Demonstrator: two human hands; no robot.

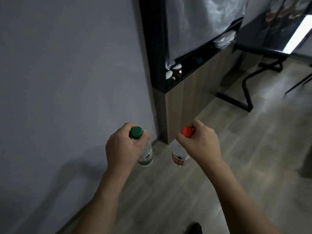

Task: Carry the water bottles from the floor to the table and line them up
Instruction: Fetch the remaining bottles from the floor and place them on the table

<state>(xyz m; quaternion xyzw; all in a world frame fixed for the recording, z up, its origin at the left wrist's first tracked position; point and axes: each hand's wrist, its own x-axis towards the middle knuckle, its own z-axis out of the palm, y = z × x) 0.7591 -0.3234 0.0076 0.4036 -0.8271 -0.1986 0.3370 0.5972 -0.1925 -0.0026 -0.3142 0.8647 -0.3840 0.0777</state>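
Two bottles hung from my hands in the lower middle of the frame, both off the wooden floor [211, 166]. My left hand [123, 147] had its fingers curled round the neck of the green-capped bottle [145, 156], just under the cap. My right hand [200, 141] pinched the red-capped bottle [179, 157] at the neck, below its cap. Both looked like clear thin plastic, apparently full, so I judged them fairly heavy for a fingertip grip and liable to swing. The neck ring gave a sure stop against slipping; the soft body would dent if squeezed. Beyond them, at centre, stood a wood-fronted cabinet [189, 98]. Farther off, in the upper right corner, was the dark table [256, 46], well apart from the bottles.
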